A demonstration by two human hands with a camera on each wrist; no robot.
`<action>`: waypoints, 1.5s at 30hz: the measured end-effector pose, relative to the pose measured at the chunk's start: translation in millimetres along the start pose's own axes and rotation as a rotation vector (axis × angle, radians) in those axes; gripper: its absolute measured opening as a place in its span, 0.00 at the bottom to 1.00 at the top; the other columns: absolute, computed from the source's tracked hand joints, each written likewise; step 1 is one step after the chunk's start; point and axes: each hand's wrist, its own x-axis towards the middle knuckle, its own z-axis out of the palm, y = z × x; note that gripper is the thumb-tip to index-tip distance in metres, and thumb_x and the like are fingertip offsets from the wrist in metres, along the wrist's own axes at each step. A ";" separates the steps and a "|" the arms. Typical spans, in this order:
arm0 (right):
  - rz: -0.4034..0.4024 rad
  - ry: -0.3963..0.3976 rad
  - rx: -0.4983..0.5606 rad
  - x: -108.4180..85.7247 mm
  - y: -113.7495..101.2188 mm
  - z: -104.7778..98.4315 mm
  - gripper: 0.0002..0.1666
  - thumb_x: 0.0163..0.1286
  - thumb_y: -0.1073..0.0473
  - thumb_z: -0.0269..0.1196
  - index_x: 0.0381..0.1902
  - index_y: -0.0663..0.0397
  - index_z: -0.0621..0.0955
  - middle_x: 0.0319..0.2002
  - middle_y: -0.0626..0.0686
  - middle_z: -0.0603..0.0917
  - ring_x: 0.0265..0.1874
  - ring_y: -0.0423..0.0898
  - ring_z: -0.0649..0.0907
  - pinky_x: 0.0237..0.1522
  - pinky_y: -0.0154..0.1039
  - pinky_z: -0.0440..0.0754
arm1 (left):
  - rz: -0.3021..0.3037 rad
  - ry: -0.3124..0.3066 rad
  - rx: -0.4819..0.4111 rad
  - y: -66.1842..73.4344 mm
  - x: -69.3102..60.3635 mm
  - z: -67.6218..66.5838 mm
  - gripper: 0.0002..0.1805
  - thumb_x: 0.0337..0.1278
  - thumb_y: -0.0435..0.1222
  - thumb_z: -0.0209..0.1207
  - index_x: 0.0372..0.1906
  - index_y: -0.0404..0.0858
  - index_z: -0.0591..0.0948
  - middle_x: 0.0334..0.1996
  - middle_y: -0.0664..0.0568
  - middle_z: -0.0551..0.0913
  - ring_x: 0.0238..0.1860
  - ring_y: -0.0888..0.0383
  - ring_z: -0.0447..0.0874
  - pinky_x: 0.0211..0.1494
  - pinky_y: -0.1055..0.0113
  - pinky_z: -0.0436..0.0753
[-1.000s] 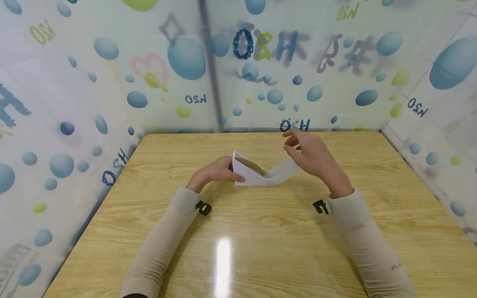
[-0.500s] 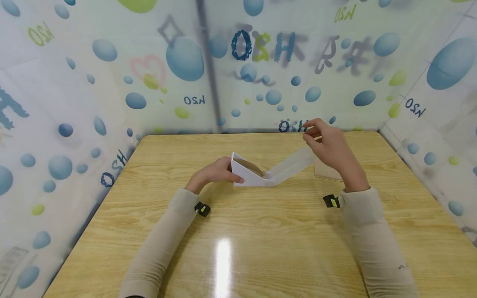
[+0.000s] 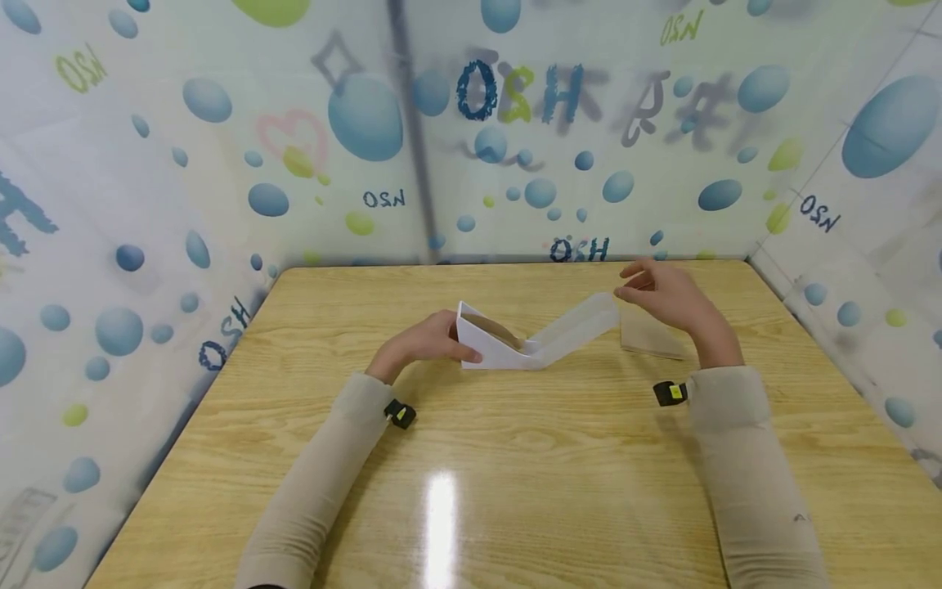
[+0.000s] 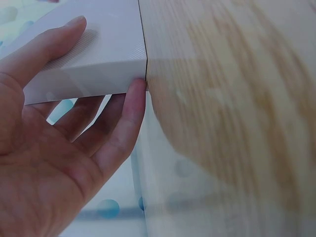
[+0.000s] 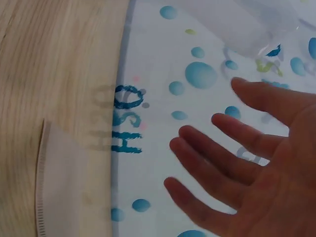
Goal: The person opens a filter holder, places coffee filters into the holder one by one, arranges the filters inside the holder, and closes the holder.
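Observation:
A white coffee filter box (image 3: pixel 495 348) with a slanted mouth sits on the table, and brown filter papers (image 3: pixel 493 327) show inside it. Its translucent lid (image 3: pixel 577 329) is swung up and out to the right. At the box's left end my left hand (image 3: pixel 430 337) holds it, thumb (image 4: pixel 64 39) on the near side and fingers at the end wall. My right hand (image 3: pixel 673 303) is raised just right of the lid's free edge. In the right wrist view its fingers (image 5: pixel 212 168) are spread and hold nothing, apart from the lid (image 5: pixel 242 24).
A flat brown paper with a crimped edge (image 5: pixel 42 182), like a coffee filter, lies on the wooden table (image 3: pixel 530 458) beneath my right hand. Patterned curtains (image 3: pixel 545 164) enclose the table's back and sides.
My right hand has moved right, off the lid, then slightly down, leaving the lid standing out. The brown paper on the table has come into sight. The left hand keeps its hold.

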 end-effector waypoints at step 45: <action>0.261 -0.212 -0.072 11.2 68.0 18.1 0.39 0.70 0.57 0.67 0.71 0.70 0.65 0.69 0.76 0.66 0.63 0.70 0.70 0.67 0.68 0.68 | -0.012 0.007 -0.013 -1.4 -1.6 1.8 0.20 0.59 0.35 0.70 0.55 0.34 0.82 0.45 0.44 0.89 0.37 0.59 0.83 0.39 0.64 0.82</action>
